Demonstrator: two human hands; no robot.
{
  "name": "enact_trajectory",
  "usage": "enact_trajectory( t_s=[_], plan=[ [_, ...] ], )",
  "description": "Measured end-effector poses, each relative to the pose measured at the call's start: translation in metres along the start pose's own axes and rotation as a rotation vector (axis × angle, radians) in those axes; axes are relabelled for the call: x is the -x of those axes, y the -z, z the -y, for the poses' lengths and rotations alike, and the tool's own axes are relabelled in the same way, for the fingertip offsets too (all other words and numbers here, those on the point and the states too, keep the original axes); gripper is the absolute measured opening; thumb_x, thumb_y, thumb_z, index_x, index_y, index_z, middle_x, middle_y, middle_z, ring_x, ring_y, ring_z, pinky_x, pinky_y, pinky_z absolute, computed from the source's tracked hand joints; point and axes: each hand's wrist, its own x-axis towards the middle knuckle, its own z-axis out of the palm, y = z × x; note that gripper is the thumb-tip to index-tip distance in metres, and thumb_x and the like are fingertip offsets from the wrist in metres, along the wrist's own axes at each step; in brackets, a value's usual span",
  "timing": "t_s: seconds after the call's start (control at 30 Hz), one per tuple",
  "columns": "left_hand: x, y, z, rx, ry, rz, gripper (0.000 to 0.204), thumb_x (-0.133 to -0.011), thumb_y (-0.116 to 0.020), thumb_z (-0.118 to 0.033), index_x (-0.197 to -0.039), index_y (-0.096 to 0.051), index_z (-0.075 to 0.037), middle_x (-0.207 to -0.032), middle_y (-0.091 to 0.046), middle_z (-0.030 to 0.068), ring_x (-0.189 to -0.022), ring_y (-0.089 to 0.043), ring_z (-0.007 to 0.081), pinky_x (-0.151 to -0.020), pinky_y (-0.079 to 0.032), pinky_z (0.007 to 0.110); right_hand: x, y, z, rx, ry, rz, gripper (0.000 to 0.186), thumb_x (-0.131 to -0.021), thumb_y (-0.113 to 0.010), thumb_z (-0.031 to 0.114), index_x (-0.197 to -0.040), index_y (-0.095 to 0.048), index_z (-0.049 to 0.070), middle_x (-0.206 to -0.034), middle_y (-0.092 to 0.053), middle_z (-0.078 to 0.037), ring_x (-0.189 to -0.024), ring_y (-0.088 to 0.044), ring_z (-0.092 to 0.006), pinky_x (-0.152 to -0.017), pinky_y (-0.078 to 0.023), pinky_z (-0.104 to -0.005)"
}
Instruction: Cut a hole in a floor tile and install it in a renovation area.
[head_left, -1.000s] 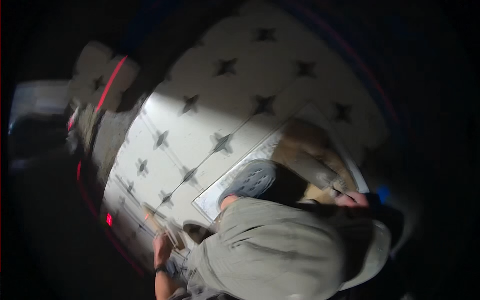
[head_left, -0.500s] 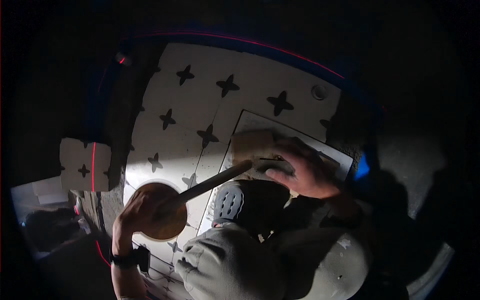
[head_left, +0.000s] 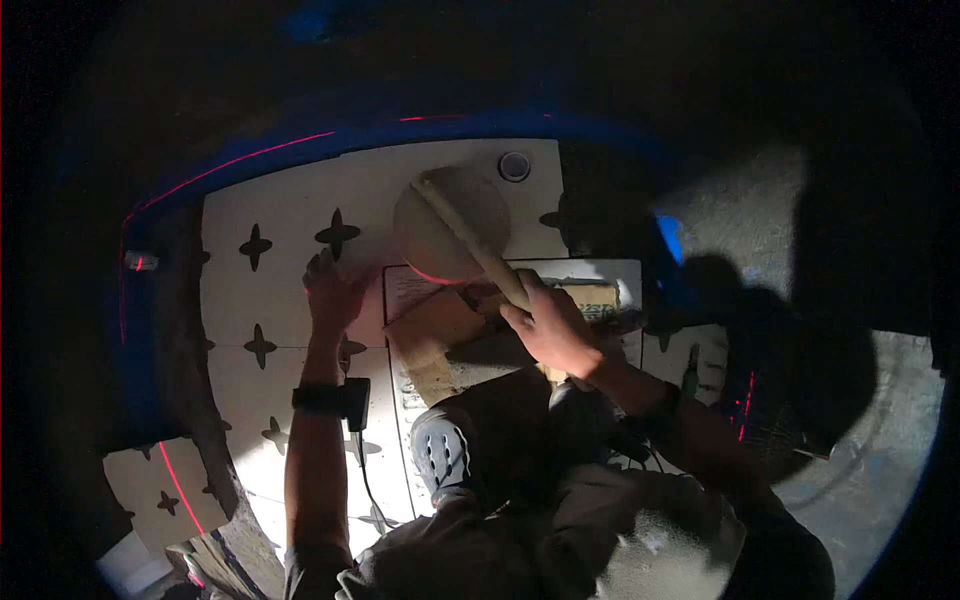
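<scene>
My right hand (head_left: 550, 325) is closed around the lower end of a straight wooden handle. The handle runs across a broad, round, pale head, forming a mallet-like tool (head_left: 455, 225) whose exact kind I cannot tell. The head is over the far part of the white patterned tiles (head_left: 270, 310); whether it touches them is unclear. To its left, my left hand (head_left: 335, 290) holds nothing and lies on or just above the tiles, fingers apart. A brown cardboard piece (head_left: 435, 325) lies between my hands and my knees.
A small round ring-like thing (head_left: 514, 166) stands on the far tiles. One loose patterned tile (head_left: 165, 495) lies at the lower left, crossed by a red laser line. A small white block (head_left: 141, 261) sits at the left. My knee pad (head_left: 441, 450) is close below the cardboard.
The round-headed tool has passed from my left hand to my right and swung to the far tiles. My left hand has let go and moved forward. The view has shifted.
</scene>
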Motion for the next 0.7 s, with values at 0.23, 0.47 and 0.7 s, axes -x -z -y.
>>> enact_trajectory(
  t_s=[0.23, 0.47, 0.7],
  plan=[
    [-0.01, -0.048, -0.052, -0.1, -0.021, -0.057, 0.113, -0.08, -0.086, -0.06, -0.16, -0.036, 0.001, -0.158, -0.044, 0.0263, -0.144, -0.04, 0.0483, -0.117, -0.037, 0.061, -0.062, 0.0, -0.002, 0.083, -0.103, -0.002, 0.064, -0.101, -0.064, 0.02, -0.156, -0.039, -0.001, -0.107, -0.07, -0.033, -0.097, -0.07, -0.0492, -0.081, -0.054, -0.0555],
    [-0.014, -0.049, -0.059, -0.068, 0.164, -0.022, 0.105, -0.077, -0.088, -0.053, -0.16, -0.041, -0.009, -0.16, -0.04, 0.0145, -0.139, -0.039, 0.0489, -0.11, -0.039, 0.068, -0.074, 0.008, -0.002, 0.188, 0.018, 0.04, 0.069, -0.104, -0.058, 0.021, -0.164, -0.028, 0.002, -0.098, -0.068, -0.031, -0.088, -0.069, -0.0472, -0.08, -0.054, -0.0555],
    [-0.012, -0.059, -0.065, -0.073, 0.136, -0.096, 0.102, -0.076, -0.09, -0.049, -0.159, -0.043, -0.013, -0.159, -0.042, 0.0105, -0.138, -0.038, 0.0488, -0.109, -0.038, 0.068, -0.075, 0.009, -0.007, 0.132, 0.072, -0.028, 0.088, -0.1, -0.069, 0.03, -0.169, -0.017, 0.014, -0.09, -0.067, -0.03, -0.081, -0.069, -0.0474, -0.072, -0.058, -0.0582]
  ],
)
